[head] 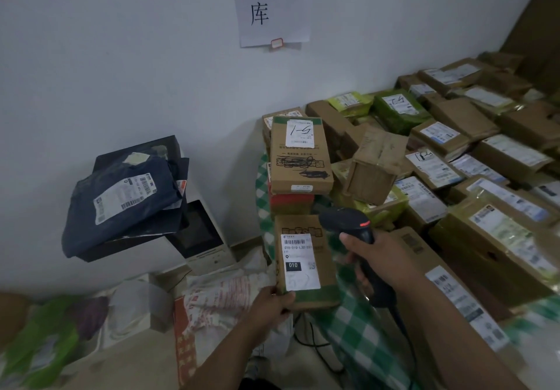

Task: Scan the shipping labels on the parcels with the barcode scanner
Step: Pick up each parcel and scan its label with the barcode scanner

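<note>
Your left hand [272,302] grips the lower left corner of a small cardboard parcel [315,297], fingers curled round its edge, holding it upright in the lower middle of the frame. Its shipping label [300,261] faces you, with the barcode at the top. Your right hand [378,259] is wrapped tight round the handle of the black barcode scanner [348,223], just right of the parcel, with the scanner's head beside the parcel's upper right corner.

Directly behind the parcel rises a stack of boxes, topped by a box marked "5-1" [300,159]. A tilted carton [375,165] leans to the right of it. Labelled parcels [500,238] crowd the whole right side of the frame, on a table covered by a green checked cloth [348,329]. At centre left, a dark blue mailer bag [121,202] lies on a black box atop a white machine [206,238]. Printed sacks [218,298] fill the lower left, and a paper sign [272,5] hangs on the wall at the top.

The scanner's window is turned away from you, so you cannot see where it aims. Your right hand hides most of the handle. The sign is cut off at the top edge. The lower left and lower right corners are blurred, and most labels on the right are too small to read.
</note>
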A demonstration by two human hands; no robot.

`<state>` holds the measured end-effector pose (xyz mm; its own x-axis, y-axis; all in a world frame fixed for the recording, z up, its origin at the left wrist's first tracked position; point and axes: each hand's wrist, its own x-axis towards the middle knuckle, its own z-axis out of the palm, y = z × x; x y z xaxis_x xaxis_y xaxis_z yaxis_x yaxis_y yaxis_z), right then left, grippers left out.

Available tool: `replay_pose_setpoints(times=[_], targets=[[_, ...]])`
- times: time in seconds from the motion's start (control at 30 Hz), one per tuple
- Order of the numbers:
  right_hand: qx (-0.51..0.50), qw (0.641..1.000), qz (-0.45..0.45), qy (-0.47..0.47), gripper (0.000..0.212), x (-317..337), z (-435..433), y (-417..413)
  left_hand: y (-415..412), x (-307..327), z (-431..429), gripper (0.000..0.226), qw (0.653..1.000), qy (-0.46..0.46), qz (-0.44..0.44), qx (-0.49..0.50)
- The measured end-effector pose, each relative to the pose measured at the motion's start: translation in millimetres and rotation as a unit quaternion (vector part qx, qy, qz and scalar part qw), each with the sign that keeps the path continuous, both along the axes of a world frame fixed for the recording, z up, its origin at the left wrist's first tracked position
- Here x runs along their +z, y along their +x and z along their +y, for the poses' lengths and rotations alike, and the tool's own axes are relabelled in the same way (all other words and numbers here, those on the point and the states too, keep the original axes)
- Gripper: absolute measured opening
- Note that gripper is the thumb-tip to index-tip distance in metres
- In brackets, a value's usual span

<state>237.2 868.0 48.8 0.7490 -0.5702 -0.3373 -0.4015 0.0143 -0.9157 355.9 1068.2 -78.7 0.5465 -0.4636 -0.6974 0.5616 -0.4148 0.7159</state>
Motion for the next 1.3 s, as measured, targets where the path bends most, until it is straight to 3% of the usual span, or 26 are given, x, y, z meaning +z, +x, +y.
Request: replay_pose_setpoints(times=[0.17,0.33,0.5,0.6,0.67,0.77,0.9,1.0,1.1,1.3], targets=[[-0.044,0.999,0.003,-0.014,0.044,2,-8,-12,-1,7,-43,0.034,1.0,0.017,0.018,-0.012],[-0.065,0.997,-0.006,-0.035,0.047,4,-22,-23,6,10,-62,0.028,0.987,0.094,-0.108,-0.069],[-0.074,0.996,-0.028,-0.034,0.044,14,-31,-23,43,66,-84,0.019,0.946,-0.016,-0.309,0.098],[-0.084,0.995,-0.049,-0.038,0.041,21,-31,-17,81,101,-103,0.032,0.927,-0.036,-0.342,0.15],[-0.083,0.995,-0.047,-0.039,0.036,25,-31,-14,107,114,-119,0.042,0.941,-0.007,-0.313,0.131],[-0.072,0.996,-0.025,-0.052,0.038,26,-31,-8,132,122,-137,0.039,0.978,0.026,-0.172,0.114],[-0.072,0.995,-0.023,-0.057,0.031,25,-30,-3,139,116,-141,0.024,0.985,-0.05,-0.063,0.15],[-0.071,0.996,-0.02,-0.057,0.032,23,-31,-3,132,113,-131,0.02,0.978,-0.109,-0.031,0.176],[-0.069,0.996,-0.021,-0.043,0.036,22,-30,-1,117,109,-110,0.031,0.975,-0.15,-0.017,0.162],[-0.051,0.998,-0.025,-0.039,0.042,22,-10,16,78,108,-57,0.026,0.968,-0.192,-0.004,0.161]])
